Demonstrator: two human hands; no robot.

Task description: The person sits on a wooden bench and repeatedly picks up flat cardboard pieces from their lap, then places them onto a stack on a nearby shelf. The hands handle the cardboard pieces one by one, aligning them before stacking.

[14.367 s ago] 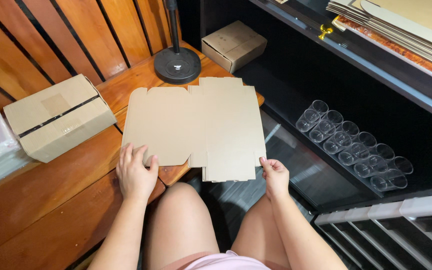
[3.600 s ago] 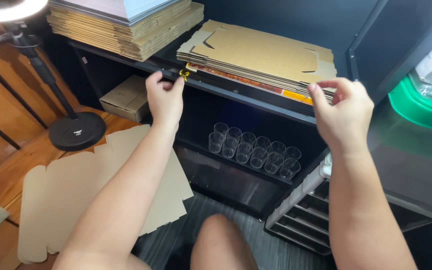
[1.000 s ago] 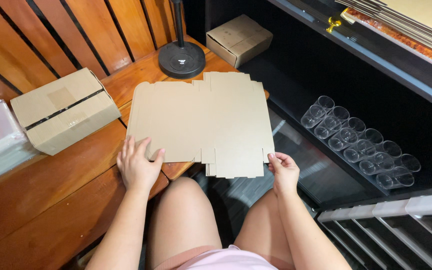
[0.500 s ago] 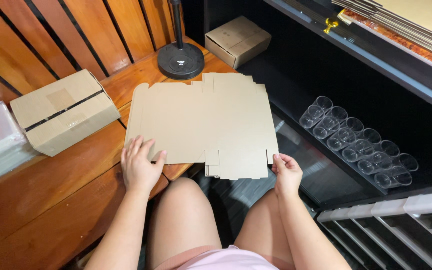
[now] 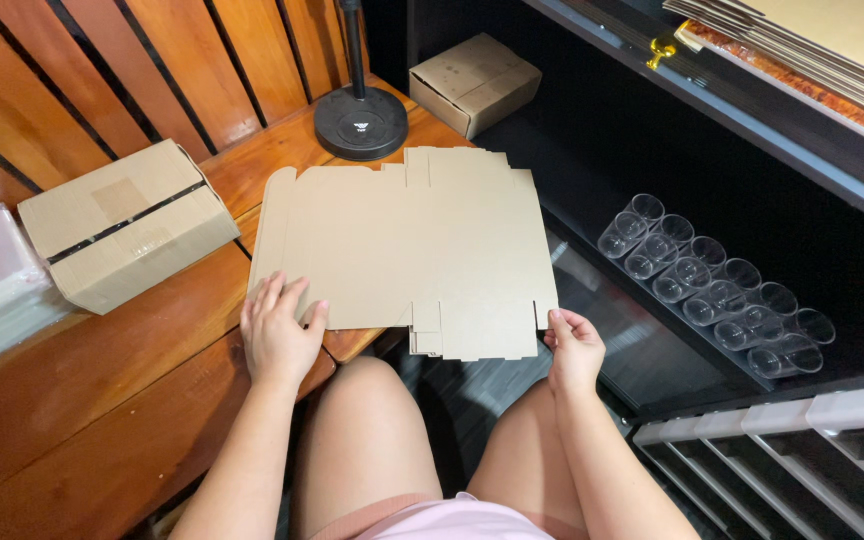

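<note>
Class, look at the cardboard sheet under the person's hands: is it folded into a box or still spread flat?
Spread flat. The cardboard sheet lies unfolded on the wooden bench, tabs level, left hand resting on its near edge, right hand at its corner.

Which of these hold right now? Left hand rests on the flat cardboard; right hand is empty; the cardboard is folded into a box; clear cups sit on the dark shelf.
1. The left hand rests on the flat cardboard: true.
2. The right hand is empty: false, its fingers grip the cardboard's near right corner.
3. The cardboard is folded into a box: false, it lies flat.
4. Clear cups sit on the dark shelf: true.
</note>
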